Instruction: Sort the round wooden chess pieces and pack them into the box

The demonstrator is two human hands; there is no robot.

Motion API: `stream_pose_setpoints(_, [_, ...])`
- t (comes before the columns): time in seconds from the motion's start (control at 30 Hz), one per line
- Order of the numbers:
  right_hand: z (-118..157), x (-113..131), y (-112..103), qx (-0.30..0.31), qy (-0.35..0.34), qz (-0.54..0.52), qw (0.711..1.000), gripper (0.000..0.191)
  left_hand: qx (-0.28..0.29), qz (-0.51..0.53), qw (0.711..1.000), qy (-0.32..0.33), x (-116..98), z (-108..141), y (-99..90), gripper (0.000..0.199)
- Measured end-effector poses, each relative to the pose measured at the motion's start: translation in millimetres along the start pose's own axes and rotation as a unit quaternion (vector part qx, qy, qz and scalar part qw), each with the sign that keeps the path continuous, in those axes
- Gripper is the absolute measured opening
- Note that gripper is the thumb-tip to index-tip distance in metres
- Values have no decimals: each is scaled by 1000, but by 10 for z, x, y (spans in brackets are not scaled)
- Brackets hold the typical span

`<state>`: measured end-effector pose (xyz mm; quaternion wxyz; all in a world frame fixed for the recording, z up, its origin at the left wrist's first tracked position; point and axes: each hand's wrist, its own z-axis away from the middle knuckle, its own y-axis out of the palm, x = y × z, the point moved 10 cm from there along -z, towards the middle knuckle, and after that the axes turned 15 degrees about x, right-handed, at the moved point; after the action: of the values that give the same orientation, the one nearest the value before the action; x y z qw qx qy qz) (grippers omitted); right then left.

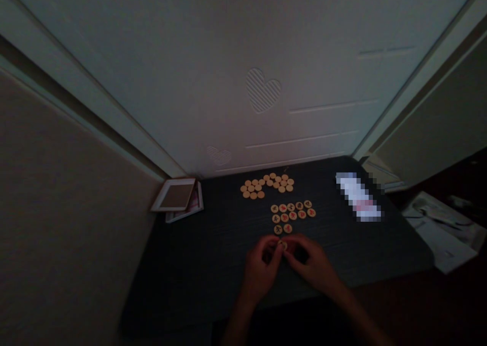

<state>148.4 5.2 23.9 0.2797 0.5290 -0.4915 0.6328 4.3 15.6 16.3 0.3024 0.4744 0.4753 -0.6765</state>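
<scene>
My left hand (262,265) and my right hand (312,263) meet low in the middle of the head view. Between their pinched fingertips is a round wooden xiangqi piece (283,245), partly covered by the fingers. Just beyond them lie a black-marked piece (278,230) and a red-marked piece (288,228), side by side. Farther back, two rows of xiangqi pieces (292,215) show black or red characters. A loose cluster of pale discs (258,188) with no visible marking lies near the back edge.
The dark table (198,270) stands against a white panel (213,82) with embossed hearts. Framed items (177,196) are stacked at the back left. A blurred-out white item (357,196) lies on the right. Beyond the right edge is a pale box (445,232).
</scene>
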Motion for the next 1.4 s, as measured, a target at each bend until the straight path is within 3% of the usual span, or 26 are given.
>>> stream_pose_setpoints(0.5, [97,16,-26,-39,-52,93,994,27,21,8,1000,22,-31,7,16,19])
stream_pose_setpoints(0.7, [181,-161,-446,-108,-6,177,978,20,21,-36,999,6,11,17,27,18])
stream_pose_setpoints(0.87, [162,-250,-645,-103,15,248,963,19,21,-47,999,6,22,7,42,17])
stream_pose_setpoints(1.4, [134,-234,-622,-103,10,304,947,16,31,-64,997,-2,4,-8,59,17])
